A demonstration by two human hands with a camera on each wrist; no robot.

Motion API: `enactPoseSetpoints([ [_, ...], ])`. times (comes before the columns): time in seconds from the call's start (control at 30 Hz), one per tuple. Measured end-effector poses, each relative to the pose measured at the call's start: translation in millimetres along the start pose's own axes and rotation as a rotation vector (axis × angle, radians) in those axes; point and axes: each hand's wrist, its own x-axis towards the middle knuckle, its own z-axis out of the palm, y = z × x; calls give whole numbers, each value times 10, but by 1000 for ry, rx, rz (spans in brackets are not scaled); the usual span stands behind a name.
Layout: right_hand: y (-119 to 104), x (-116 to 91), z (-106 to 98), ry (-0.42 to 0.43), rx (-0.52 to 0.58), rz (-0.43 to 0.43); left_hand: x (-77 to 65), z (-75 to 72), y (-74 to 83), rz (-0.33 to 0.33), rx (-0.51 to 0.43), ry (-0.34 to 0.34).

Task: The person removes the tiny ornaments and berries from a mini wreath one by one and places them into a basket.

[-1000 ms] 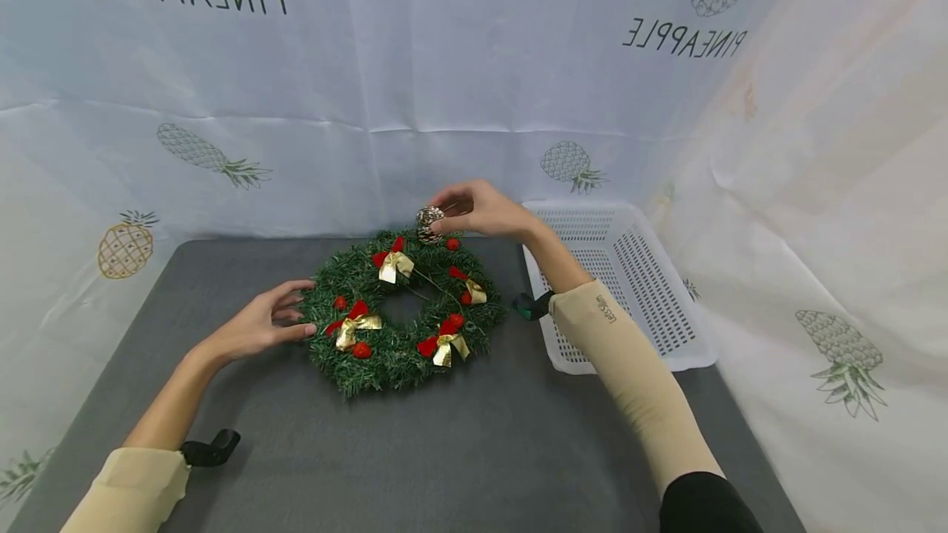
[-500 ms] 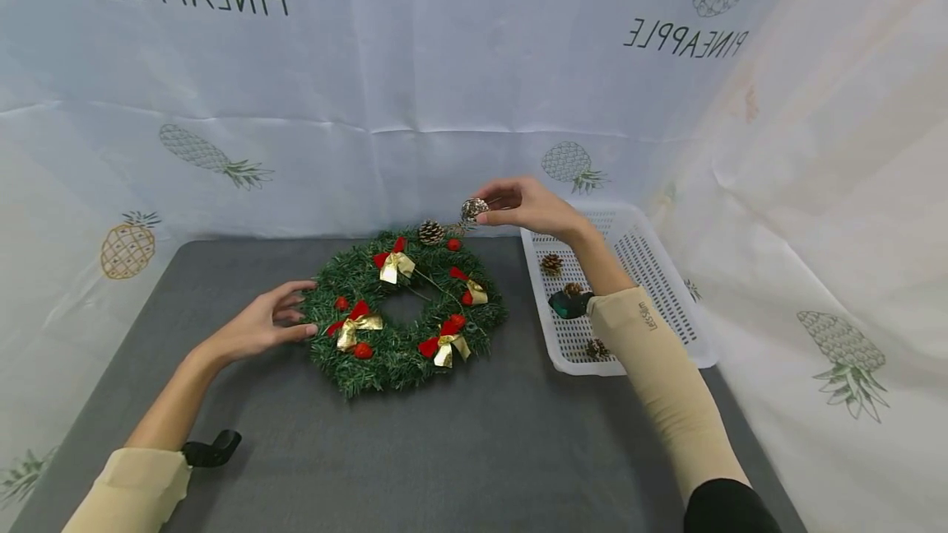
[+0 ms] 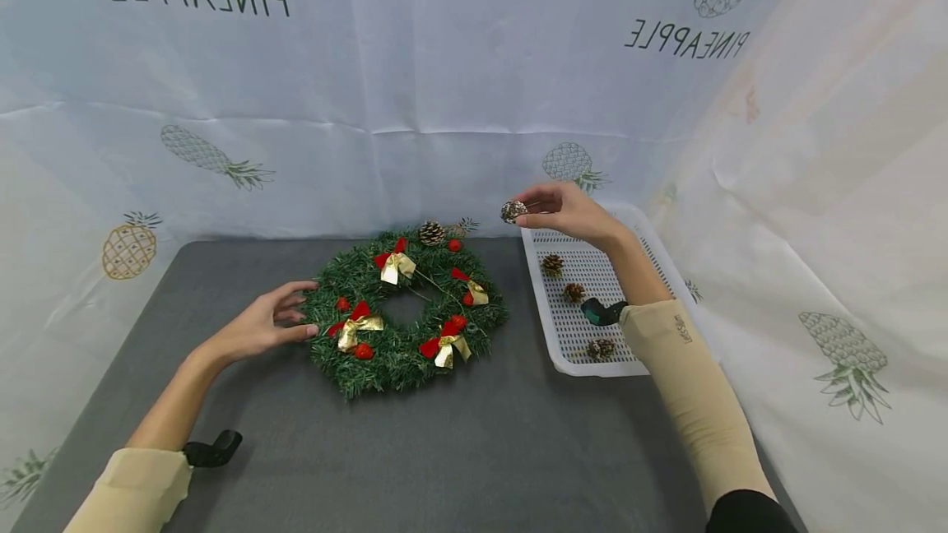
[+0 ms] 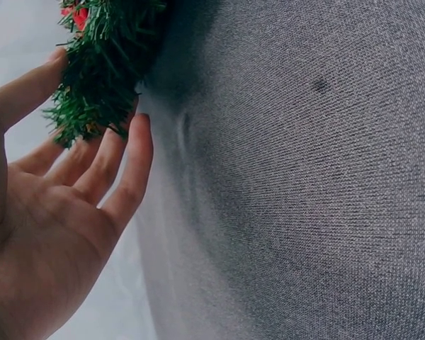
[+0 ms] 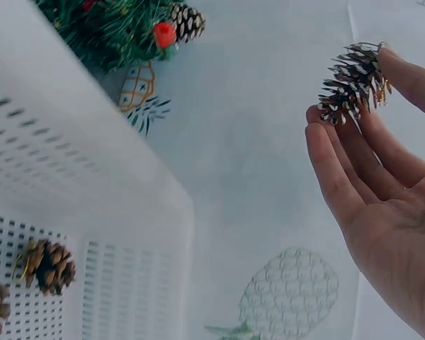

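A green wreath (image 3: 336, 368) with red-and-gold bows and red berries lies on the grey table. My left hand (image 3: 259, 323) holds its left edge, the thumb (image 4: 35, 88) on one side and the fingers spread along the other. My right hand (image 3: 566, 212) pinches a pinecone (image 3: 513, 211) with pale-tipped scales, raised above the far left corner of the white basket (image 3: 544, 327). The right wrist view shows this pinecone (image 5: 353, 83) between thumb and fingertips. Another pinecone (image 3: 432, 232) sits at the wreath's far edge, beside a red berry (image 3: 454, 245).
Inside the perforated basket lie a brown pinecone (image 3: 551, 265), a second pinecone (image 3: 573, 292) and a pale-tipped pinecone (image 3: 601, 349). A curtain (image 3: 459, 64) printed with pineapples hangs behind the table (image 3: 459, 451) and along its right side.
My right hand has moved right from the wreath's far edge to above the basket, carrying a pinecone. The basket's pinecones have come into view. My left hand and the wreath have stayed put.
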Motion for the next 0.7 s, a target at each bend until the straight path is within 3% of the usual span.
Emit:
enactPoseSetpoints([
  [0.3,414,-43,-140,44,3,34,-13,5,-17,-1,-5,3],
  [0.7,733,-204,-185,20,-41,70,-32,-3,-3,7,-16,9],
])
